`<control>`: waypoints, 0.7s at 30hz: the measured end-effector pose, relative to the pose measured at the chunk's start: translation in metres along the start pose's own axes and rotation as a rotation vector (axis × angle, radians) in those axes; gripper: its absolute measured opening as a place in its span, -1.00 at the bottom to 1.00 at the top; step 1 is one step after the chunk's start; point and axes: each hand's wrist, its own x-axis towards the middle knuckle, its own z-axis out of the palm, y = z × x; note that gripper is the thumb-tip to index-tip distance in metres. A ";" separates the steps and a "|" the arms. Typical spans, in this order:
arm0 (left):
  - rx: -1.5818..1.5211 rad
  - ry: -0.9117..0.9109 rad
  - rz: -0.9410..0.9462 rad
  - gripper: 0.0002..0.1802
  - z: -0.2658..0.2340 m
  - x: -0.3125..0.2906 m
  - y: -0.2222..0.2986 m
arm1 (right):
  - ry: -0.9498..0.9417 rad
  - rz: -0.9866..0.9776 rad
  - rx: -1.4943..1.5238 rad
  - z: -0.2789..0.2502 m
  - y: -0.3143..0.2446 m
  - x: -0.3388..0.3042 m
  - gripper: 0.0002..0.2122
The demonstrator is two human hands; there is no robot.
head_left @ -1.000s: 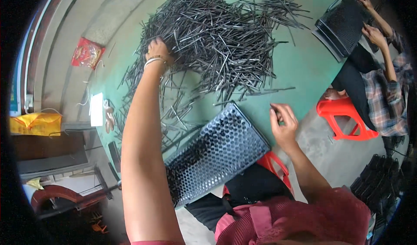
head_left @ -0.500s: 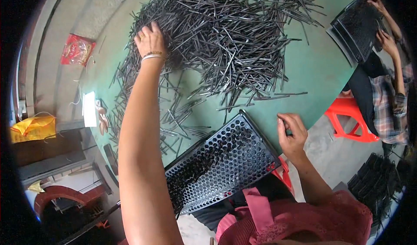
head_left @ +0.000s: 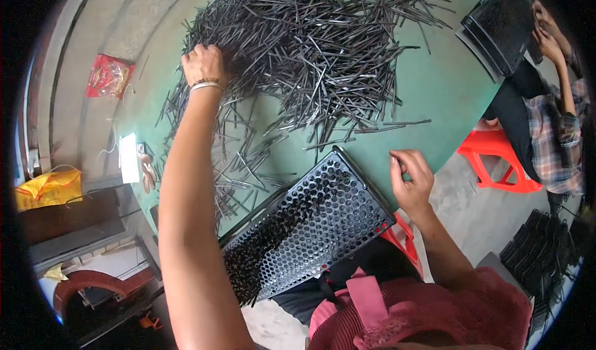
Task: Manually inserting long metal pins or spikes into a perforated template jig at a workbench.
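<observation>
A big heap of thin black sticks (head_left: 298, 45) lies on the green table. At the heap's left edge, my left hand (head_left: 203, 64) is closed, its knuckles up and its fingertips hidden. Whatever it grips does not show. Below the heap, a black tray full of round holes (head_left: 323, 219) slants from the table edge over my lap. Small black pieces crowd the holes along its far side and lower left corner. Beside the tray's right corner, my right hand (head_left: 413, 179) hovers loosely curved and open, a gap between thumb and fingers, holding nothing.
At the right, another person's hands (head_left: 546, 33) are at a similar black tray (head_left: 500, 30). A red plastic stool (head_left: 496, 157) stands near that person. Left of the table are a red packet (head_left: 110, 77) and a yellow bag (head_left: 49, 188). A white card (head_left: 128, 157) lies at the table's left edge.
My left hand has drawn slightly back toward me and left, and its fingers have curled in. My right hand has shifted slightly up and left. The tray also appears slightly further left.
</observation>
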 end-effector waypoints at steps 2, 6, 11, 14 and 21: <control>0.016 -0.098 0.025 -0.65 -0.018 -0.004 -0.004 | -0.004 0.011 0.020 -0.001 0.001 0.000 -0.87; -0.038 -0.300 0.060 -0.66 -0.024 -0.020 -0.003 | 0.007 0.001 0.018 -0.004 0.000 0.002 -0.87; -0.096 -0.146 -0.168 0.12 0.003 -0.034 0.004 | -0.013 -0.032 0.003 -0.003 -0.001 0.001 -0.87; -0.131 -0.471 -0.208 0.11 0.006 -0.010 0.003 | -0.003 -0.018 0.021 -0.002 -0.001 0.000 -0.87; -0.079 -0.314 -0.313 -0.28 0.019 -0.020 0.023 | 0.012 -0.009 0.006 -0.002 0.000 -0.001 -0.88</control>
